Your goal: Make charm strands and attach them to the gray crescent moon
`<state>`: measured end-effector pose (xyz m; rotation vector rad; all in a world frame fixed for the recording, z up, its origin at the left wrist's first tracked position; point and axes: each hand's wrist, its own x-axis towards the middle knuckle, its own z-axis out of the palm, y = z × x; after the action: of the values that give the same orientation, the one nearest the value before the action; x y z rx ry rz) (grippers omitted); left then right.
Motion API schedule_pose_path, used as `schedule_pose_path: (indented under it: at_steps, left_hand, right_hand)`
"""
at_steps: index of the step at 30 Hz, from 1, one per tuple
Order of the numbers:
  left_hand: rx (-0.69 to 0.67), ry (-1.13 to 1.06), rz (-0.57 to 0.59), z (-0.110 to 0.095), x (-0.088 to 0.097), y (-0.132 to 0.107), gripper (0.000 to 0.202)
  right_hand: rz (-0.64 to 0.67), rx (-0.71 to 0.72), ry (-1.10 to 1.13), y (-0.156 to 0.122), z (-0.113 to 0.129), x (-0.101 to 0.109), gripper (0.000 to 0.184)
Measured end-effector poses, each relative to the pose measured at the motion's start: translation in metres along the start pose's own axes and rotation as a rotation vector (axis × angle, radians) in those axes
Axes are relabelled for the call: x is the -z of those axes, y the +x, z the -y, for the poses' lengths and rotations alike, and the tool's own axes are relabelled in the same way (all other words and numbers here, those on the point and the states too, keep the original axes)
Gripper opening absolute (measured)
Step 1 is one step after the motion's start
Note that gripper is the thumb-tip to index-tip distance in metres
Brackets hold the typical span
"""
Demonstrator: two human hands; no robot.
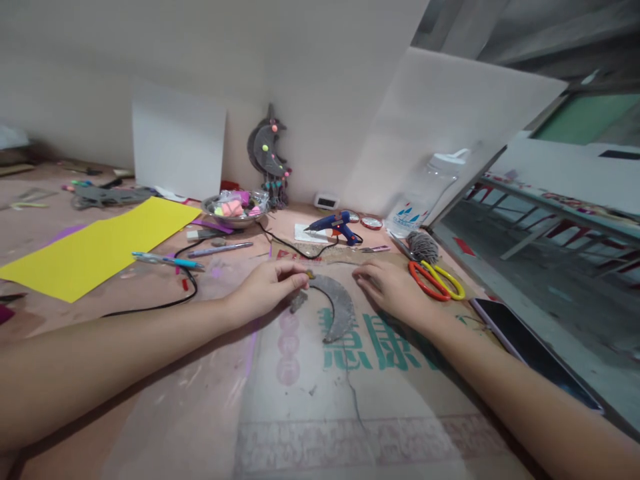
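Note:
A grey crescent moon [341, 308] lies over the printed cardboard sheet. My left hand [273, 287] pinches its upper tip between thumb and fingers, where a small yellowish spot shows. Right of the crescent, my right hand [387, 290] is low over the cardboard with fingers curled together. A thin grey yarn strand [343, 262] runs to its fingertips; the exact grip is partly hidden. Another length of grey yarn [354, 390] trails down from below the crescent. A small grey scrap [299, 303] sits just below my left fingertips.
Behind my hands stand a blue glue gun [333, 222], a bowl of colourful pieces [235, 208] and a decorated moon hanging [270, 150]. At right are scissors [435, 280], a yarn ball [423, 247], a bottle [425, 193] and a phone [535, 350]. Yellow paper [100, 250] and a pen [167, 261] lie left.

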<state>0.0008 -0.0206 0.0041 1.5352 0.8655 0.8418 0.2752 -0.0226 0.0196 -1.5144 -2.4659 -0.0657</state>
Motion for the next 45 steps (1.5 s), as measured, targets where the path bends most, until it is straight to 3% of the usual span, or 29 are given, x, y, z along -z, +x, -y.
schedule_pose_path:
  at_steps: [4,7,10,15,21,25,32,39,43,45]
  left_hand:
    - [-0.038,0.005,0.008,0.004,-0.003,-0.002,0.024]
    - [-0.032,0.029,0.063,0.004,-0.004,-0.003,0.024]
    - [-0.044,0.104,0.075,0.004,-0.004,-0.003,0.024]
    - [-0.157,0.234,0.002,0.003,-0.003,-0.002,0.024]
    - [-0.175,0.257,-0.016,0.001,-0.003,-0.001,0.023]
    - [-0.159,0.225,-0.009,0.005,-0.002,0.001,0.024]
    - [-0.094,0.055,-0.025,0.011,0.001,0.009,0.025]
    - [-0.077,0.038,-0.117,0.009,0.010,0.016,0.025]
    - [-0.073,0.006,-0.122,0.008,0.010,0.016,0.025]
    - [-0.080,0.003,-0.119,0.009,0.010,0.016,0.025]
  right_hand:
    - [0.141,-0.100,0.161,0.000,-0.001,0.031,0.026]
    - [0.144,-0.163,0.144,-0.002,0.003,0.053,0.030]
    - [0.131,-0.203,0.115,-0.001,0.007,0.061,0.033]
    - [0.059,-0.131,0.202,0.029,-0.008,0.045,0.041]
    - [-0.057,-0.302,0.242,0.089,-0.049,0.006,0.045]
    - [-0.091,-0.287,0.253,0.104,-0.044,-0.010,0.033]
    - [-0.155,-0.323,0.231,0.115,-0.027,-0.028,0.030]
    - [-0.224,-0.438,0.295,0.118,-0.035,-0.013,0.030]
    - [-0.213,-0.398,0.429,0.106,-0.029,0.015,0.027]
    - [-0.244,-0.326,0.630,0.093,-0.020,0.029,0.027]
